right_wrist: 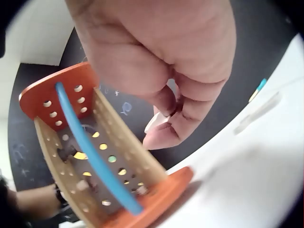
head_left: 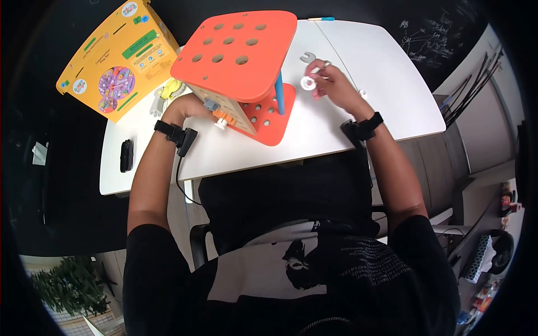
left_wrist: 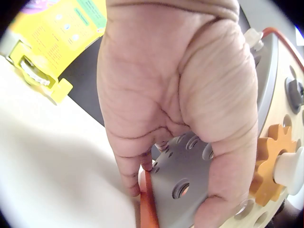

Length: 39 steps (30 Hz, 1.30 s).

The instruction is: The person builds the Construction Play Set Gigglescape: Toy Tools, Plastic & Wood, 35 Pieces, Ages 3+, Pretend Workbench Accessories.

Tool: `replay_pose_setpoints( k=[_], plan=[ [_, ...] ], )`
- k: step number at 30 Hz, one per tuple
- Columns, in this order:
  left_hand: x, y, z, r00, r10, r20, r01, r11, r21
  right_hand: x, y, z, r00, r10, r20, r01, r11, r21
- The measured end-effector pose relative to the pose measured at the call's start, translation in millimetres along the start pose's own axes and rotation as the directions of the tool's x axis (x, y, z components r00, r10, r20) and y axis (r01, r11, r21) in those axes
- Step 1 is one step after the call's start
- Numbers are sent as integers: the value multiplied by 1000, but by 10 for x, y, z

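Note:
An orange-and-wood toy workbench (head_left: 241, 61) with round peg holes stands on the white table. My left hand (head_left: 188, 107) is at its left side, thumb and fingers spread over a grey perforated panel (left_wrist: 171, 199), fingertips near the orange base edge. On the wooden panel by that hand sit an orange gear (left_wrist: 268, 164) with a white peg (left_wrist: 290, 171) at its centre and a grey fitting (head_left: 210, 104). Right of the workbench, my right hand (head_left: 336, 87) pinches a small white ring-shaped piece (right_wrist: 153, 123) between thumb and fingers, raised in front of a blue rod (right_wrist: 85, 142).
Behind the left hand stands a yellow toy box (head_left: 120, 61). Yellow toy parts (head_left: 172, 88) lie beside it. A grey open-ended toy wrench (head_left: 307, 57) lies beyond the right hand. A black case (head_left: 126, 155) is at the left edge, and a blue-capped marker (head_left: 321, 19) at the far edge.

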State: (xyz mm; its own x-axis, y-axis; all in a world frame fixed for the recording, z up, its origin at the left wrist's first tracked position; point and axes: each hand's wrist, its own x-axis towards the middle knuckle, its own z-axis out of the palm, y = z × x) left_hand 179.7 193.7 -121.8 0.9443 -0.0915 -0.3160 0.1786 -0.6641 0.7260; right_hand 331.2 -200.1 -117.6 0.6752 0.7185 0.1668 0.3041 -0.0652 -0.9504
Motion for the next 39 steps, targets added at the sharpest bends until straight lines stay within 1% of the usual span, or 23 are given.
replay_pose_setpoints(
  k=[2, 6, 8, 10, 11, 12, 14, 16, 18, 20, 22, 23, 25, 26, 27, 28, 29, 30, 32, 35, 36, 38, 39],
  plan=[
    [-20, 107, 35, 1000, 8, -13, -8, 999, 42, 70, -101, 268, 999, 22, 42, -25, 996, 87],
    [-36, 194, 54, 999, -27, -22, 27, 1000, 16, 256, -197, 572, 998, 48, 39, -52, 991, 123],
    [-22, 154, 60, 999, -43, -32, 44, 998, 41, 348, -216, 590, 991, 81, 102, -79, 997, -19],
    [-45, 164, 81, 997, 78, -13, -79, 993, -90, 390, -162, 548, 989, 89, 121, -89, 996, -10],
    [-45, 154, 97, 998, 51, -42, -51, 999, -6, 390, -114, 547, 981, 108, 162, -125, 987, 100],
    [-50, 163, 94, 998, 51, -46, -51, 999, -7, 389, -93, 538, 970, 124, 209, -168, 964, 206],
    [-66, 153, 111, 994, 105, -34, -106, 994, -34, 379, -44, 492, 958, 93, 273, -161, 958, 238],
    [-65, 140, 115, 994, 101, -36, -102, 994, -29, 334, -19, 507, 940, 130, 315, -254, 883, 394],
    [-36, 103, 117, 995, 94, -35, -95, 995, -23, 312, -48, 506, 919, 183, 350, -307, 888, 343],
    [1, 66, 108, 998, 47, -38, -44, 997, 71, 318, -33, 530, 895, 231, 381, -353, 889, 292],
    [-13, 77, 118, 998, 58, -32, -57, 997, 53, 343, -32, 593, 932, 146, 330, -190, 976, 105],
    [-12, 83, 119, 997, 75, -27, -74, 997, 36, 335, -34, 597, 932, 146, 331, -191, 976, 105],
    [-18, 88, 121, 996, 83, -18, -83, 997, -6, 256, -247, 629, 954, 85, 287, -51, 991, -126],
    [-23, 86, 123, 996, 91, -10, -92, 995, -47, 280, -160, 614, 954, 85, 287, -51, 991, -124],
    [-39, 127, 125, 996, 88, -11, -89, 995, -48, 312, 1, 575, 978, -147, 146, 176, 963, -206],
    [-67, 203, 129, 995, 92, -40, -92, 996, 20, 309, 32, 547, 923, -385, 28, 374, 873, -314],
    [-98, 239, 136, 993, 96, -68, -90, 992, 85, 242, 72, 489, 911, -412, -24, 379, 860, -341],
    [-109, 222, 136, 994, 90, -68, -84, 993, 79, 139, -4, 453, 913, -407, -19, 377, 863, -337],
    [-77, 189, 123, 993, 116, -30, -116, 993, -7, -93, -209, 398, 970, -234, -69, 198, 921, -336],
    [-75, 241, 112, 998, 65, 3, -65, 998, -6, -510, -420, 619, 926, -349, -142, 290, 900, -325],
    [-70, 251, 113, 999, 28, 30, -27, 999, -21, -618, -436, 726, 871, -484, -87, 416, 819, -396],
    [-68, 207, 108, 998, 51, 22, -50, 998, -31, -747, -373, 948, 872, -484, 74, 465, 770, -437],
    [-70, 202, 102, 998, 54, 20, -53, 998, -29, -751, -326, 1039, 868, -491, 81, 465, 743, -481]
  ],
)
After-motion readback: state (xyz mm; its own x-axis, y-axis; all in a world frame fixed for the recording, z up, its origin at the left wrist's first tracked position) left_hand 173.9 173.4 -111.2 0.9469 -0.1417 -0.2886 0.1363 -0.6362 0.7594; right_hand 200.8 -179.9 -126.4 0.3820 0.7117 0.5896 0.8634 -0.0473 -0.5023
